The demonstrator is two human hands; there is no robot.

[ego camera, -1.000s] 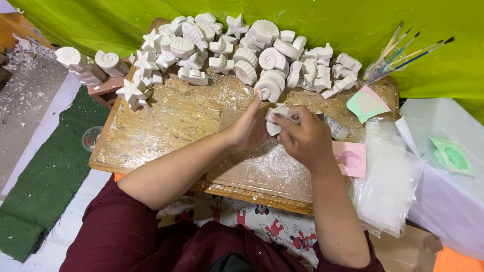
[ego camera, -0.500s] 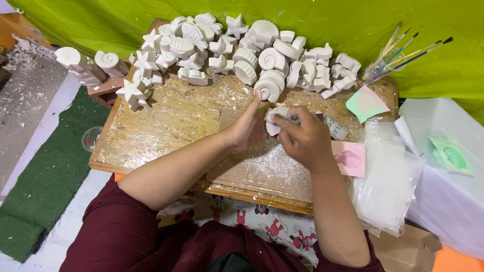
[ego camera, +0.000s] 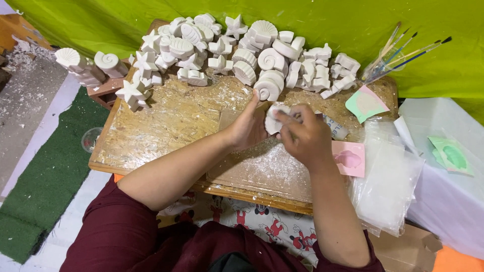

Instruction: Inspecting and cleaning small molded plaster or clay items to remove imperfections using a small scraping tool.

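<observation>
Plaster piece (ego camera: 275,117), white and roundish, sits between our two hands above the middle of the wooden board (ego camera: 151,136). Our left hand (ego camera: 249,128) cups it from the left, fingers curled round its edge, thumb up. Our right hand (ego camera: 305,136) is closed over its right side with the fingertips pressed on its face; whether it also holds a small tool we cannot tell, the knuckles hide that. The shape of the piece is mostly covered, so we cannot say if it is a shell or a star.

Progress, as we judge it: a big heap of finished white casts (ego camera: 252,50), shells, spirals and starfish, is stacked along the far edge of the board, with a few more on the brick-coloured block (ego camera: 103,88) at the left. White dust lies on the cardboard sheet (ego camera: 267,168) under our hands, so trimming or rubbing looks well under way. The one piece in hand looks unfinished.

None of the casts shows colour. Brushes (ego camera: 403,50) stand in a cup at the right and look untouched. Pink mould (ego camera: 348,158) and green mould (ego camera: 365,103) lie beside clear plastic bags (ego camera: 388,186), which look unfilled.
</observation>
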